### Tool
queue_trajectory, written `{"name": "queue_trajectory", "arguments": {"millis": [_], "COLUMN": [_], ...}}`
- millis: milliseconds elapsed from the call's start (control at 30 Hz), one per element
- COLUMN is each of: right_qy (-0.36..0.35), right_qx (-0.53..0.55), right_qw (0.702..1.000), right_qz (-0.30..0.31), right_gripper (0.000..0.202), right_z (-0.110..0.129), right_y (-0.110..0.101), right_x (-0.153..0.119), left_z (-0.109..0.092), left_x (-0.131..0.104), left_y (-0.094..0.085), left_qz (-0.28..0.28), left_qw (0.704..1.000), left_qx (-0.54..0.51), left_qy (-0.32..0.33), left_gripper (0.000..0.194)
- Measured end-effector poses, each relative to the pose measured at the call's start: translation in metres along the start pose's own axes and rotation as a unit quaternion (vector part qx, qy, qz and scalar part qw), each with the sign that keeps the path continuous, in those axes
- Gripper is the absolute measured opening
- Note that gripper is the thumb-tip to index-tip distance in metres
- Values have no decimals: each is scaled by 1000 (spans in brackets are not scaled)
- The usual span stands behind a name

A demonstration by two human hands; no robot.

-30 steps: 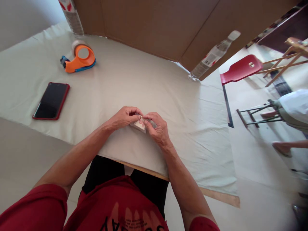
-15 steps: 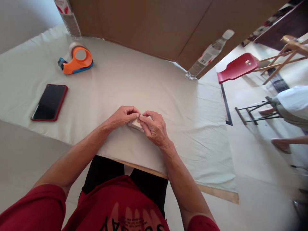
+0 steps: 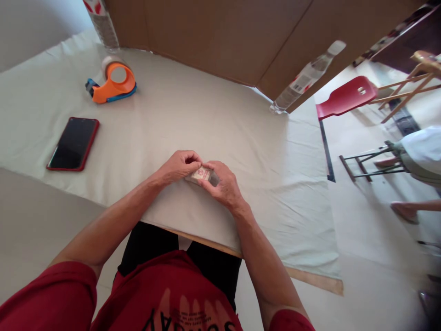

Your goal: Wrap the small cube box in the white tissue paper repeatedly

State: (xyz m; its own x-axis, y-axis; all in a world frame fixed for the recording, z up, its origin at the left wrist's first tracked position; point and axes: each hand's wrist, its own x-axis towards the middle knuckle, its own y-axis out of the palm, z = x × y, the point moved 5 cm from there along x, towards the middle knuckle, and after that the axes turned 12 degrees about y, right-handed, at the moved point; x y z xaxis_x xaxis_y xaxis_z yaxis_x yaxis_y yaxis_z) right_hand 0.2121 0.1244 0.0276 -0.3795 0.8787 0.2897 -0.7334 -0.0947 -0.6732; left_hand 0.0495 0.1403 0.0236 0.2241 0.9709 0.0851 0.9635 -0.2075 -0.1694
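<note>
Between both hands, close to the table's near edge, is a small pale box with red print (image 3: 201,173). A greyish, see-through-looking part shows at its right end. My left hand (image 3: 180,165) is closed at the box's left end, thumb and forefinger pinched together near its top. My right hand (image 3: 225,184) wraps round the right end, with the thumb along the near side and the fingers along the far side. The fingers cover both ends of the box, so its full shape is hidden.
On the cloth-covered table (image 3: 165,115) lie a phone in a red case (image 3: 73,144) and an orange tape dispenser (image 3: 115,83). Behind stand a cardboard panel (image 3: 206,37) and water bottles (image 3: 305,80). A red chair (image 3: 347,99) and a seated person (image 3: 425,149) are at right.
My right fingers have spread from a pinch over the box to a grip round its right end, uncovering more of the red print. My left hand stays pinched at the left end.
</note>
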Motion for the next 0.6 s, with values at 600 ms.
{"name": "queue_trajectory", "arguments": {"millis": [600], "right_qy": [25], "right_qx": [62], "right_qw": [998], "right_qz": [-14], "right_gripper": [45], "right_z": [-5], "right_y": [-5], "right_x": [-1], "left_z": [2], "left_x": [0], "left_y": [-1], "left_qz": [-18], "left_qw": [1000], "left_qx": [0], "left_qy": [4], "left_gripper": [23]}}
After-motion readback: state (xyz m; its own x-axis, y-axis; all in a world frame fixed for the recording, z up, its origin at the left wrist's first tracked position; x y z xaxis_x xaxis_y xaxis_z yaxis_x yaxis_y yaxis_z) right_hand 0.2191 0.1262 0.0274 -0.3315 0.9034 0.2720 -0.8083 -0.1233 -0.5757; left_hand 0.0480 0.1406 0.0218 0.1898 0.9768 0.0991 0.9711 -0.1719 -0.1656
